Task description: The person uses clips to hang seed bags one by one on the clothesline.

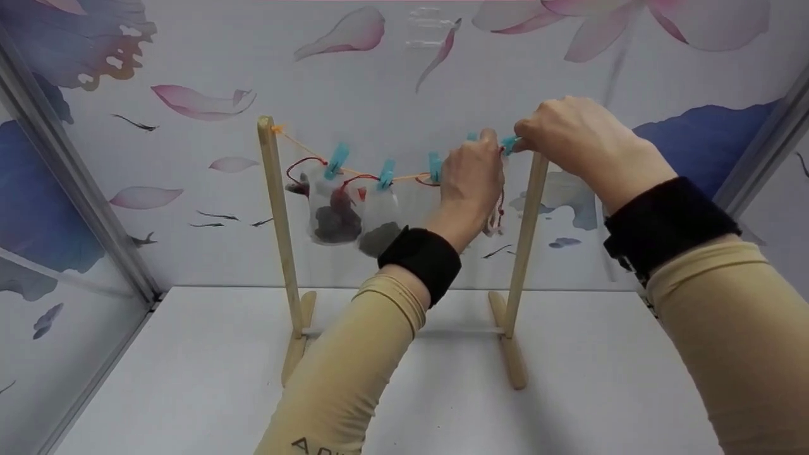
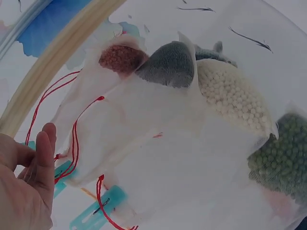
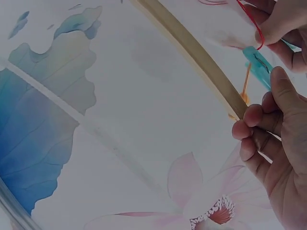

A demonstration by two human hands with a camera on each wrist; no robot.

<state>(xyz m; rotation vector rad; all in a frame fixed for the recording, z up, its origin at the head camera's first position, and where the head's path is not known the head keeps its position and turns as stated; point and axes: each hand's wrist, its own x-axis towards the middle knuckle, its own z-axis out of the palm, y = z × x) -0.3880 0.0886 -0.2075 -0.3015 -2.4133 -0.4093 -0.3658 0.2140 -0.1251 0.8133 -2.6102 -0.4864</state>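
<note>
My right hand (image 1: 578, 136) pinches a light blue clothespin (image 3: 261, 67) on the orange line, beside the top of the right post. Just left of it, my left hand (image 1: 471, 180) pinches the top of a white mesh drawstring bag, its red cord (image 3: 254, 24) by the fingertips in the right wrist view. Several such bags hang in a row, clipped with blue clothespins (image 1: 338, 161). Through the mesh in the left wrist view show white beads (image 2: 235, 96), green beans (image 2: 283, 153), dark grains (image 2: 172, 64) and reddish-brown grains (image 2: 122, 57). In the head view my left hand covers part of the row.
The orange line (image 1: 297, 144) sags between the left wooden post (image 1: 278, 227) and right wooden post (image 1: 528, 246). The posts stand on wooden feet (image 1: 515, 363) on a white table (image 1: 170, 379). Behind is a flower-printed panel (image 1: 379, 76).
</note>
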